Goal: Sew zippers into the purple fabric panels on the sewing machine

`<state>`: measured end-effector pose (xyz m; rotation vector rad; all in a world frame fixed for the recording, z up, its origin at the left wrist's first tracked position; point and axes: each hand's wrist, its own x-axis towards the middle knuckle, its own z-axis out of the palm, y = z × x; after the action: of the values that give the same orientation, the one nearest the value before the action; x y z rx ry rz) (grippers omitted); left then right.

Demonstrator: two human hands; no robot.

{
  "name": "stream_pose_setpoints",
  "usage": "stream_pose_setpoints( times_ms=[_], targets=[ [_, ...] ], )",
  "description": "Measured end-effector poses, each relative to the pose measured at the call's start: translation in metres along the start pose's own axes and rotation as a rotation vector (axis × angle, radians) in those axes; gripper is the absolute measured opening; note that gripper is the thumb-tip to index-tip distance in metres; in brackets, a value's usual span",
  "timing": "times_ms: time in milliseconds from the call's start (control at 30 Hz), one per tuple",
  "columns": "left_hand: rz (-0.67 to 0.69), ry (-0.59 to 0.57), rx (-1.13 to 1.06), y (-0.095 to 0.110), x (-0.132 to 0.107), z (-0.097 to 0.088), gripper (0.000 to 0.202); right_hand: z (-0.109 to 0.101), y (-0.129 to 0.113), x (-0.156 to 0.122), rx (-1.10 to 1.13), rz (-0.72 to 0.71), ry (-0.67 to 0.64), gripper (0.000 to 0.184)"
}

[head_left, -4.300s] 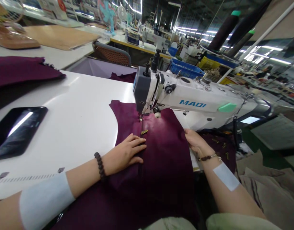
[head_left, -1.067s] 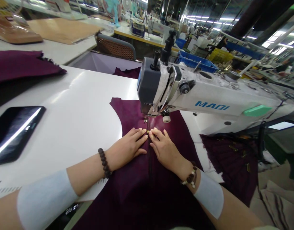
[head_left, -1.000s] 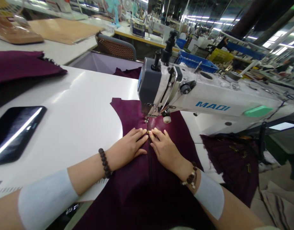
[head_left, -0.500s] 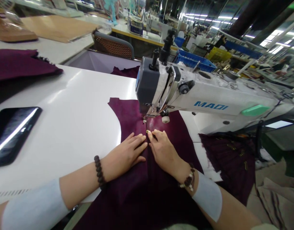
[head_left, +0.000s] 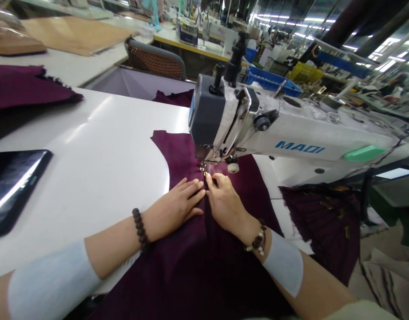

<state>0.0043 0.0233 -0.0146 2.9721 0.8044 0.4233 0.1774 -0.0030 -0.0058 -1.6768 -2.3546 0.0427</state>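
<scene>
A dark purple fabric piece [head_left: 184, 151] with a zipper [head_left: 204, 172] down its middle lies under the head of a white sewing machine [head_left: 291, 138]. My left hand [head_left: 174, 209] rests flat on the fabric left of the zipper, fingers stretched out. My right hand [head_left: 224, 202] lies on the fabric right of the zipper, its fingertips pressed close to the presser foot. Both hands flank the seam, almost touching each other.
A black phone [head_left: 14, 186] lies on the white table [head_left: 101, 146] at the left. More purple fabric [head_left: 24, 86] is piled at the far left, and purple zippered pieces [head_left: 324, 222] hang at the right. A brown chair back [head_left: 156, 62] stands beyond the table.
Since 4.3 s ago my right hand has moved from the fabric's right edge to beside the zipper. In the last second both hands have slid slightly towards the needle.
</scene>
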Motion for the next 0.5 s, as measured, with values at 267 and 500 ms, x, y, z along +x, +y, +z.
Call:
stream_pose_setpoints(
  times_ms=[267,500],
  targets=[
    [0.0,-0.007,-0.022,-0.011,0.008,-0.001,0.042,0.003,0.007,0.012,0.039,0.0,0.0,0.044],
    [0.008,-0.022,-0.01,-0.019,0.014,0.0,0.043,0.004,0.017,0.025,0.103,-0.049,0.014,0.044]
  ],
)
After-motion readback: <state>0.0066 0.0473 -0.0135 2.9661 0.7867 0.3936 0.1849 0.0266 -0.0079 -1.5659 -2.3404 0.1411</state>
